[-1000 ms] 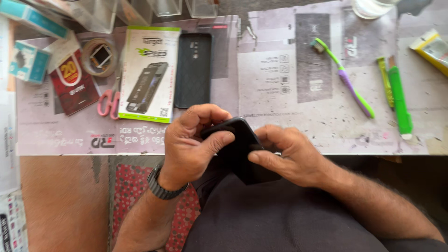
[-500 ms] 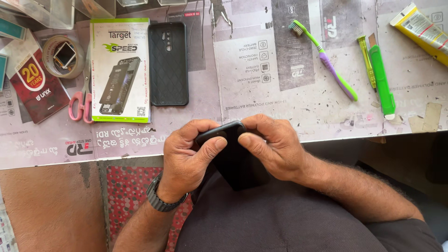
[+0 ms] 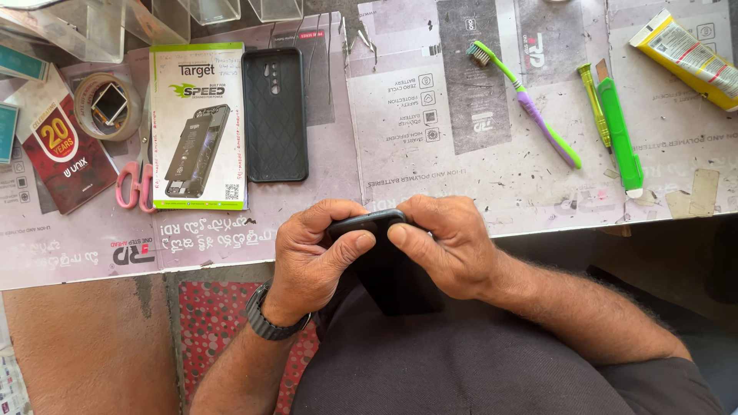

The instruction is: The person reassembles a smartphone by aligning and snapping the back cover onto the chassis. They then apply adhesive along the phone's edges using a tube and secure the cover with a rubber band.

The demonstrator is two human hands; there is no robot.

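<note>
Item: black phone [image 3: 388, 265], dark slab, held upright over the person's lap just below the near edge of the worktable [image 3: 461, 131]. Its top edge is level with that edge; its lower end rests against dark clothing.

Left hand [image 3: 311, 257]: closed around the phone's left side and top corner, fingers curled over the top, thumb pressed on the facing surface. A dark wristwatch [image 3: 269, 319] sits on this wrist.

Right hand [image 3: 446, 242]: closed on the phone's right side and top, thumb laid on the facing surface, its tip nearly meeting the left thumb.

Positions below are given relative to the phone.

- Black phone case [image 3: 274, 115], textured back with camera cut-out: up and left, flat on the table, well apart.
- White and green product box [image 3: 198, 127], printed with a picture of a battery: left of the case, touching or just beside it.
- Pink-handled scissors [image 3: 137, 180]: further left, by the box's lower left edge.
- Roll of clear tape [image 3: 108, 106] with a small square part lying in its core: far up-left.
- Dark red card [image 3: 61, 157]: far left, below the tape.
- Toothbrush [image 3: 526, 104], green and purple, bristles away from the person: up and right.
- Slim yellow-green tool [image 3: 593, 104]: further right.
- Green utility knife [image 3: 619, 138]: just beside that tool, on its right.
- Yellow tube [image 3: 684, 58]: far upper right corner.
- Clear plastic containers [image 3: 115, 23]: far top left edge.
- Red dotted mat [image 3: 211, 323]: lower left, on the floor beside the left forearm.
</note>
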